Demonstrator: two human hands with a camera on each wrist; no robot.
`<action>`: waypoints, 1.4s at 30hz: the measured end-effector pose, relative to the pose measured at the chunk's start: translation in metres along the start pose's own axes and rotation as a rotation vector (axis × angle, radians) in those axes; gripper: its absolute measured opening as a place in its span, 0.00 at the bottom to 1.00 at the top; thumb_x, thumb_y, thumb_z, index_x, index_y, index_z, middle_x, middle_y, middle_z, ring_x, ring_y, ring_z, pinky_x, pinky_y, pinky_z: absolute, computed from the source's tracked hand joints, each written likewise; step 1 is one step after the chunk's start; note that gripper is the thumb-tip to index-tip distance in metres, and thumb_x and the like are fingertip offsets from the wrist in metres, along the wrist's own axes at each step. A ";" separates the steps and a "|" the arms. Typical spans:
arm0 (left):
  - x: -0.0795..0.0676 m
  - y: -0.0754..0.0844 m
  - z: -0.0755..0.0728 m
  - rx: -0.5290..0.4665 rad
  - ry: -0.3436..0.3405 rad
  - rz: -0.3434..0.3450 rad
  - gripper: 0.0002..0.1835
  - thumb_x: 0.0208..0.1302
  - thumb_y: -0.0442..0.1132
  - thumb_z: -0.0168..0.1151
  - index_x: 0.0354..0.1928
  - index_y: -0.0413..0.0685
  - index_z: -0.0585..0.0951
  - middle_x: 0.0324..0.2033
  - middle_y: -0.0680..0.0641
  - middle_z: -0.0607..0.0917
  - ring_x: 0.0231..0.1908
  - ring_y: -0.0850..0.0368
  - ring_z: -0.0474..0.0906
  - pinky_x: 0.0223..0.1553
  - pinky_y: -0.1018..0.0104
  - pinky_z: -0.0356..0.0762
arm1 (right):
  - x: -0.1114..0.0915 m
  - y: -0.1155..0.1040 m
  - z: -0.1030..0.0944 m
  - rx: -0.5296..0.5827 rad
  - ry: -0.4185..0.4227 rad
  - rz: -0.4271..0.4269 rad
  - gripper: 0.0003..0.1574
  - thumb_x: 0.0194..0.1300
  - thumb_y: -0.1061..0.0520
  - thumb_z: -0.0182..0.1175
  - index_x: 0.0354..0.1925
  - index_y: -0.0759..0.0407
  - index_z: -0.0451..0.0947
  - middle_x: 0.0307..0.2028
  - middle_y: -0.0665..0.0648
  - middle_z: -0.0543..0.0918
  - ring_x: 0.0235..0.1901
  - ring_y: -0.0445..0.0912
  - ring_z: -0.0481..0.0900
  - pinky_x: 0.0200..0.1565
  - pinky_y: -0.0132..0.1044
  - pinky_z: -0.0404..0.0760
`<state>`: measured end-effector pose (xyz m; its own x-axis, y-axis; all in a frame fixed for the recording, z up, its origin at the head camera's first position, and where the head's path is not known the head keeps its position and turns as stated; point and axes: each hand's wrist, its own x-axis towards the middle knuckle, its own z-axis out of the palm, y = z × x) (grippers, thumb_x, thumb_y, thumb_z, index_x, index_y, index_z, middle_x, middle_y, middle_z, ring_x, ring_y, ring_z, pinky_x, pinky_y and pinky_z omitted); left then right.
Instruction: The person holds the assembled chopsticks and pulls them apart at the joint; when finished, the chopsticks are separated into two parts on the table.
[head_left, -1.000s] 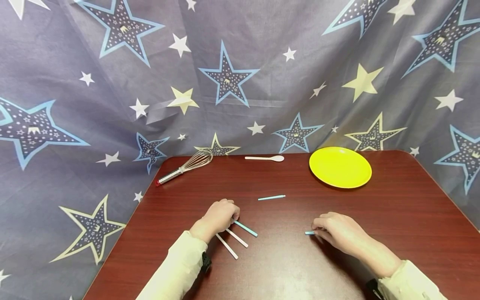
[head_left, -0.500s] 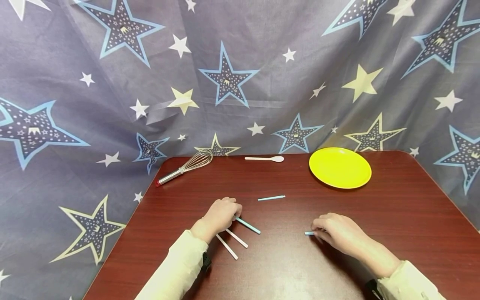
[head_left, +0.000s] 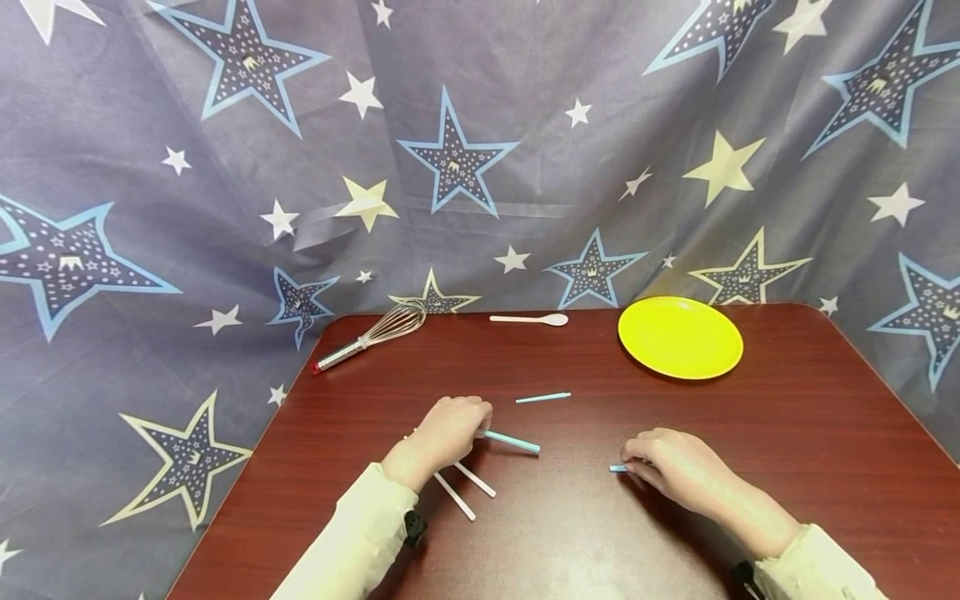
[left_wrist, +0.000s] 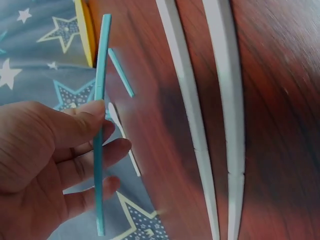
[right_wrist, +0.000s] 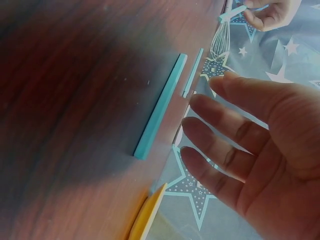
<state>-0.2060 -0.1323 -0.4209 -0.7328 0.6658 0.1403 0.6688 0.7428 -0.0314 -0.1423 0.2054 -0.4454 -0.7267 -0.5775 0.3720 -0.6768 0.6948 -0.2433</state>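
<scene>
The left hand pinched a slender light-blue stick, swung right, clear of two slim white sticks; the right hand, fingers relaxed, neared a faceted turquoise stick.

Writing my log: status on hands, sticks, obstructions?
Left hand pinches blue stick. Right hand open by another blue stick. Possible snag: white sticks below left hand.

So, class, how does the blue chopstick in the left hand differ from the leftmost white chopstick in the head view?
Colour: the blue chopstick is turquoise, the white chopstick plain white.
Support: the left hand pinches the blue chopstick; the white chopstick lies on the table.
Shared: both are slim, straight sticks.
</scene>
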 end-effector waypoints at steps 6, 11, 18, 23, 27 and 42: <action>0.001 0.012 -0.003 -0.088 -0.007 0.008 0.14 0.51 0.25 0.65 0.28 0.52 0.72 0.25 0.53 0.76 0.26 0.58 0.74 0.28 0.64 0.73 | 0.000 0.000 0.001 0.005 0.008 -0.014 0.12 0.52 0.61 0.72 0.28 0.46 0.80 0.25 0.36 0.75 0.25 0.35 0.74 0.28 0.34 0.76; 0.003 0.022 -0.005 -0.118 0.009 0.009 0.14 0.54 0.26 0.64 0.29 0.53 0.71 0.26 0.55 0.74 0.26 0.59 0.72 0.27 0.65 0.72 | 0.000 -0.002 0.001 -0.005 0.016 -0.013 0.11 0.53 0.60 0.72 0.29 0.46 0.80 0.26 0.37 0.76 0.26 0.35 0.75 0.28 0.35 0.77; 0.007 0.035 -0.003 -0.175 0.040 0.011 0.11 0.60 0.31 0.63 0.31 0.52 0.71 0.26 0.56 0.73 0.25 0.60 0.71 0.27 0.66 0.71 | 0.002 -0.005 0.004 -0.013 0.060 -0.019 0.10 0.55 0.57 0.71 0.30 0.46 0.78 0.26 0.36 0.73 0.25 0.33 0.71 0.28 0.34 0.75; 0.011 0.046 -0.002 -0.202 0.062 0.013 0.08 0.63 0.34 0.63 0.33 0.52 0.73 0.27 0.56 0.77 0.27 0.60 0.76 0.29 0.65 0.74 | 0.002 -0.005 0.004 -0.045 0.111 -0.033 0.12 0.53 0.58 0.72 0.34 0.48 0.79 0.30 0.40 0.75 0.29 0.36 0.74 0.31 0.36 0.77; 0.015 0.056 -0.001 -0.216 0.084 0.040 0.05 0.65 0.37 0.62 0.36 0.51 0.74 0.28 0.56 0.80 0.29 0.60 0.79 0.31 0.64 0.76 | 0.004 -0.006 0.004 -0.064 0.136 -0.032 0.15 0.52 0.58 0.73 0.38 0.49 0.80 0.36 0.43 0.79 0.35 0.40 0.78 0.36 0.39 0.79; 0.023 0.083 0.012 -0.308 0.073 0.087 0.02 0.66 0.37 0.61 0.39 0.53 0.79 0.30 0.59 0.82 0.34 0.65 0.78 0.38 0.71 0.74 | 0.012 -0.018 0.010 -0.007 0.114 -0.038 0.15 0.55 0.54 0.72 0.40 0.47 0.78 0.27 0.37 0.73 0.28 0.35 0.72 0.30 0.36 0.74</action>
<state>-0.1690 -0.0549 -0.4324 -0.6679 0.7107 0.2208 0.7430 0.6195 0.2534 -0.1399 0.1822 -0.4454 -0.6818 -0.5513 0.4809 -0.7026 0.6765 -0.2206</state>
